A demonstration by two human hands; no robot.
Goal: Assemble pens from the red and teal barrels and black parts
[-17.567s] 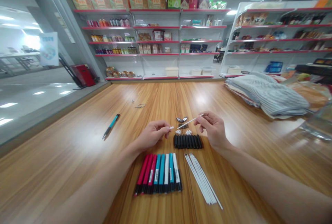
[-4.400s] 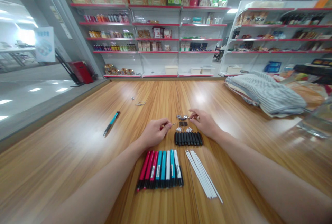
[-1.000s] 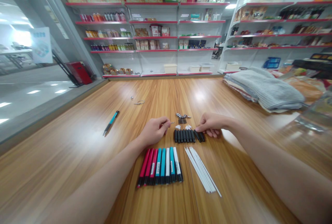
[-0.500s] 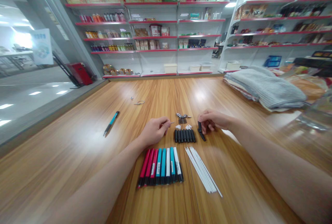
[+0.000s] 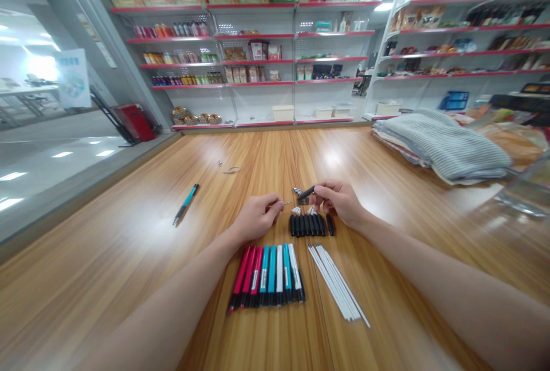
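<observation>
My left hand [image 5: 260, 214] rests at the table's middle, thumb and finger pinching a small metal pen tip [image 5: 287, 203] that points right. My right hand [image 5: 337, 202] holds a black pen grip [image 5: 306, 192] slantwise, its end close to the metal tip but apart from it. The grip partly hides a little group of metal tips [image 5: 297, 190] and a dark cluster of small parts [image 5: 304, 201]. Below lie small white pieces [image 5: 296, 210] and a row of black pen grips [image 5: 306, 225], with a single grip [image 5: 330, 225] just right of the row.
Nearer me lie red, blue and white pen barrels [image 5: 270, 271] in a row, beside a fan of white refills [image 5: 337, 282]. A blue pen [image 5: 186, 205] lies left, with a wire loop [image 5: 232, 170] farther back. Folded cloth [image 5: 447, 142] sits at right; stocked shelves [image 5: 258, 62] stand behind.
My right hand has moved left and raised a black grip over the small parts. One grip now lies alone right of the row. My left hand has stayed nearly still.
</observation>
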